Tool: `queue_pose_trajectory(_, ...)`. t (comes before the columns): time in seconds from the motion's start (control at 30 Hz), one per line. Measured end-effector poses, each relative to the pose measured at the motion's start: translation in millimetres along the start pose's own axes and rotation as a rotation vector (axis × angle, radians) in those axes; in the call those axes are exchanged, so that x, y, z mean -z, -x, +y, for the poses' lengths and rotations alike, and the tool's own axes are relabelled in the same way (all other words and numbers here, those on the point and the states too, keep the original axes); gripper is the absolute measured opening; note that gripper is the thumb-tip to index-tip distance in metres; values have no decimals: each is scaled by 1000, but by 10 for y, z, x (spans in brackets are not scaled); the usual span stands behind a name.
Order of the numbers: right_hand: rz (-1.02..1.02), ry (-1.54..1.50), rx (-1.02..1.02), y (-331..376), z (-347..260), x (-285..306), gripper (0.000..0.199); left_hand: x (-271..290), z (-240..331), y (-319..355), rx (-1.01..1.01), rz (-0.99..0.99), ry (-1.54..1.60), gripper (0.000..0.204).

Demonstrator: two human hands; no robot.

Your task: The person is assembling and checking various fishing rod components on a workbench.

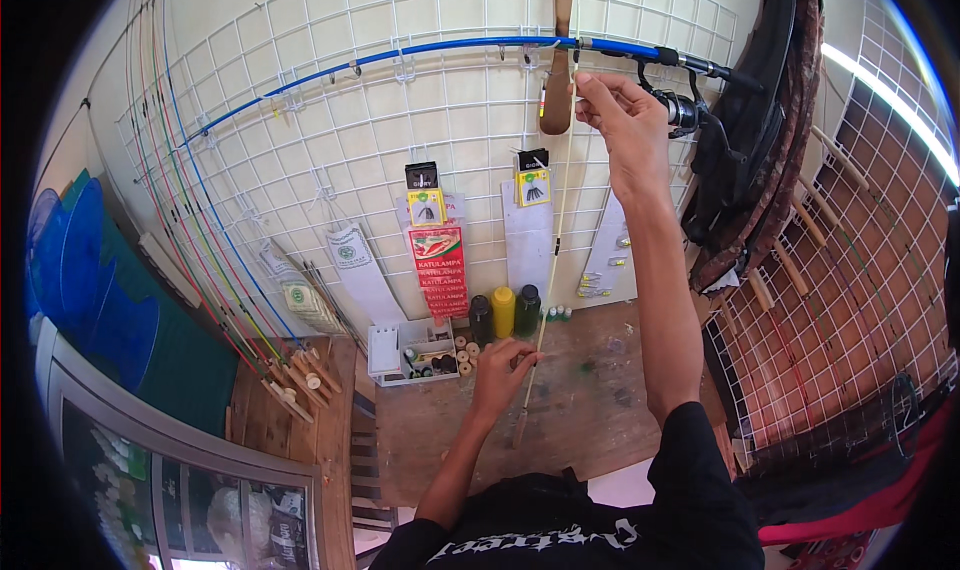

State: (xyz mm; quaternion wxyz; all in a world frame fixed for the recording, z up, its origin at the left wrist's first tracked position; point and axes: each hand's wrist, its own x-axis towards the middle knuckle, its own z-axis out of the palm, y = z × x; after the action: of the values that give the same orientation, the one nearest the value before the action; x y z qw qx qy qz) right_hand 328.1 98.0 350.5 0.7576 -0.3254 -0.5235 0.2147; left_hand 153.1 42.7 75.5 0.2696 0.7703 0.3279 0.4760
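Observation:
A thin pale rod (556, 232) stands nearly upright in front of a white wire grid wall (330, 140). My right hand (622, 112) is raised and pinches the rod's top near a blue fishing rod (400, 56) that lies across hooks on the grid. My left hand (502, 362) is lower down, fingers closed around the thin rod just above the wooden bench (560, 410). A black spinning reel (684, 108) hangs on the blue rod right behind my right hand.
Black and yellow bottles (504, 312) and a small parts tray (412, 352) stand at the bench's back. Packets of tackle (438, 266) hang on the grid. Several coloured rods (190, 240) lean at the left. A dark net (760, 140) hangs at right, beside another grid wall (850, 300).

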Motion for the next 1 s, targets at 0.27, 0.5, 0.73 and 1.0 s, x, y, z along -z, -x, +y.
queue_pose_trajectory(0.27,-120,-90,-135,-81,-60,86,11,15,32,4,0,16,5,10)
queue_pose_trajectory(0.5,-212,-29,-135,-147,-138,144,10,17,56,1,-6,12,-1,11)
queue_pose_trajectory(0.73,-157,-7,-117,-162,-194,154,10,4,43,3,-9,-2,-9,12)
queue_pose_trajectory(1.0,-116,-45,-68,-183,-226,160,13,-20,43,8,29,-7,38,13)
